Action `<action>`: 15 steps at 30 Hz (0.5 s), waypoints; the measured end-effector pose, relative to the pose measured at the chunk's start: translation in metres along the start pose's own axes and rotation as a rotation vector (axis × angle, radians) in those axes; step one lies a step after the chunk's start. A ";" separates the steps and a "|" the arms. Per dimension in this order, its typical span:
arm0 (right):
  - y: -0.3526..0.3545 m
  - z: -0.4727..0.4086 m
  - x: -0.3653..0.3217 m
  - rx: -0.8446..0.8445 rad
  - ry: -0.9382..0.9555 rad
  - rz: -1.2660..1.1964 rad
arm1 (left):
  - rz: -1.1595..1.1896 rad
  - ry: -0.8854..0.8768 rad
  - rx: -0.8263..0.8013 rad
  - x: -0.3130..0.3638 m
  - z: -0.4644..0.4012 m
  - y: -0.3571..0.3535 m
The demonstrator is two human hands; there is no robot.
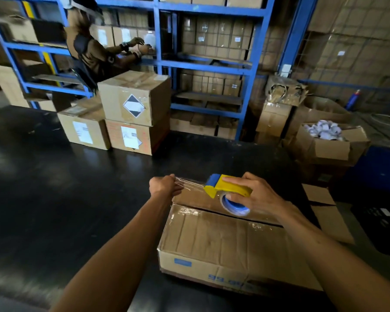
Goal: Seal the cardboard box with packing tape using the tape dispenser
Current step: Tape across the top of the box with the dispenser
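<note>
Head view: nearest the camera, a cardboard box (223, 246) lies on a glossy black table (54, 188), its top flaps closed with a dark seam running across and clear tape wrinkled at the left end of that seam. Over the far flap, the right hand (250, 194) has its fingers wrapped around a yellow and blue tape dispenser (225, 188), with the blue-cored roll hanging just above the seam. The left hand (164, 185), at the box's far left corner, pinches with closed fingers the free end of a clear strip of tape (189, 184) stretched from the dispenser.

Further back on the table stand three stacked boxes (126, 115) bearing labels. Behind them another person (92, 48) leans into blue metal shelving (212, 64) filled with cartons. On the right, an open carton (331, 143) holds white rolls, beside more cartons and a wire-mesh wall.
</note>
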State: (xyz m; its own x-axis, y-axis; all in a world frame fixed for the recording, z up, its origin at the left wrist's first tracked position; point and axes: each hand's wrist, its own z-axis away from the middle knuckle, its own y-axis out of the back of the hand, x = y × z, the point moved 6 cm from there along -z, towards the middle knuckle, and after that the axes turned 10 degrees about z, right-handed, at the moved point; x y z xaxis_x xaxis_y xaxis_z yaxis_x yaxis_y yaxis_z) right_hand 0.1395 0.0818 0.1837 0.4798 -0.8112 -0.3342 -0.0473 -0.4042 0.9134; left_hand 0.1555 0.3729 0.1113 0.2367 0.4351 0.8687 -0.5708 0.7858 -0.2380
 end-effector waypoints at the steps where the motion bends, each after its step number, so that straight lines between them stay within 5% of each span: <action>1: -0.008 -0.001 0.002 -0.026 0.002 0.015 | -0.044 -0.015 0.033 -0.008 -0.001 0.005; 8: -0.059 -0.006 0.017 -0.180 0.038 0.142 | -0.330 -0.213 0.151 -0.051 0.010 0.030; 15: -0.096 -0.025 -0.001 -0.221 0.159 0.295 | -0.336 -0.198 0.264 -0.069 0.002 0.050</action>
State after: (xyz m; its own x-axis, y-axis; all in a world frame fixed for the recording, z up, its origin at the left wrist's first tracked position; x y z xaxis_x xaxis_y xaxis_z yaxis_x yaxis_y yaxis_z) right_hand 0.1651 0.1317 0.1019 0.6038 -0.7967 -0.0256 -0.0224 -0.0491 0.9985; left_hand 0.1087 0.3814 0.0404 0.3028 0.0634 0.9509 -0.6747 0.7189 0.1669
